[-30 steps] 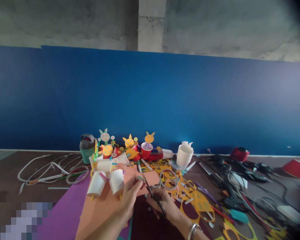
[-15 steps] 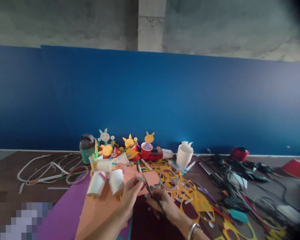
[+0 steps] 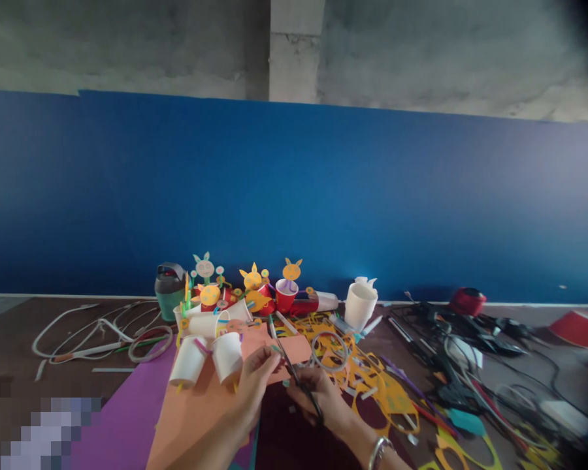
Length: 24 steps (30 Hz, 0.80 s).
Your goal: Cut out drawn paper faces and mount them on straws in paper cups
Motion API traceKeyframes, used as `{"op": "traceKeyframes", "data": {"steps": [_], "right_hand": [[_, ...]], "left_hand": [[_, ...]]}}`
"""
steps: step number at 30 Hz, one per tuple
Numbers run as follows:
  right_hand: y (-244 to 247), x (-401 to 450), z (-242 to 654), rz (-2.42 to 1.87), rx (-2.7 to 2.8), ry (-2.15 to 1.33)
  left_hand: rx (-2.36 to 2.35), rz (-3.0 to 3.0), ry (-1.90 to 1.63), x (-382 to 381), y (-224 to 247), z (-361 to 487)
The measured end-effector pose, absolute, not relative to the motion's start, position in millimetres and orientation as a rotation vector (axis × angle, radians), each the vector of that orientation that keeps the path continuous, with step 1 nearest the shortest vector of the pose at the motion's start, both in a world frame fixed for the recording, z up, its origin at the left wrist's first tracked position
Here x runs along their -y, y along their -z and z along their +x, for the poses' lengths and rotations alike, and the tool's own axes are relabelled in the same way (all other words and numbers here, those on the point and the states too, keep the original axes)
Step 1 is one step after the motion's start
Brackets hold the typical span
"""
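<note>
Dark scissors (image 3: pixel 289 367), slanted, small greenish piece (image 3: pixel 275 349) alongside

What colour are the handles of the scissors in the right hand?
The scissors' handles look black, seen best in the head view.

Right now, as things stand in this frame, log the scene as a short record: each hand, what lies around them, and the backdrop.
Left hand: pinches a small piece, too small to identify
Right hand: holds scissors, blades beside the left fingertips
Left of hands: white cups, orange sheet, purple sheet
Right of hands: yellow paper scraps
Beyond hands: red cup with an orange paper figure
Backdrop: blue panel
</note>
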State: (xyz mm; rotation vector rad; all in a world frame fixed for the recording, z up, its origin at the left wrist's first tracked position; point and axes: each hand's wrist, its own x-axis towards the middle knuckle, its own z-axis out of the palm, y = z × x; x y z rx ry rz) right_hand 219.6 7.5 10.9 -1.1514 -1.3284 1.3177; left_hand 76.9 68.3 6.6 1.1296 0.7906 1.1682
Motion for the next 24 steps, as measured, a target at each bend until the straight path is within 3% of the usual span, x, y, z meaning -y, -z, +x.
{"op": "traceKeyframes", "data": {"steps": [24], "right_hand": [[-10.8,-7.4,219.0,-1.094,1.294,-1.394]], "left_hand": [[-0.822,1.148,-1.228,-64.8,-14.6,77.5]]}}
